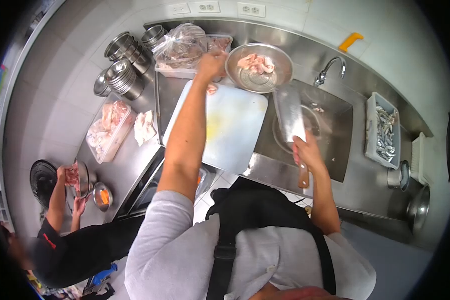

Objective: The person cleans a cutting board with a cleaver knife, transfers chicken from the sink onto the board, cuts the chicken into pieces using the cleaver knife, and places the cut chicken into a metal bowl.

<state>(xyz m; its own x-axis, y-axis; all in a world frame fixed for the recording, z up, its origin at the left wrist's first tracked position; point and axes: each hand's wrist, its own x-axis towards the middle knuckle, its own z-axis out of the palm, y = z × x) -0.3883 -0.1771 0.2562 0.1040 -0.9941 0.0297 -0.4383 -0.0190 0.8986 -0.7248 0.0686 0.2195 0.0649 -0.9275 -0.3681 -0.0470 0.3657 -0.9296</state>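
Note:
My right hand [308,151] is wrapped round the wooden handle of a cleaver [290,111], whose broad blade is raised over the sink [338,130]. Reaching forward, my left hand [213,66] is at the right end of a white tub [177,73] of meat, and its fingers are mostly hidden. A clear plastic bag [181,44] lies on top of that tub. Below my left hand, a small pink piece of meat [211,89] rests on the upper edge of a white cutting board [235,122]. Beside the hand stands a steel bowl [234,75] with pale meat pieces [256,63] in it.
Stacked steel containers [126,77] stand on the left, near a tub of raw meat [110,131]. A co-worker [70,245] handles meat at a bowl there. A faucet [330,70] rises behind the sink; a tray of small silvery fish [384,131] stands right.

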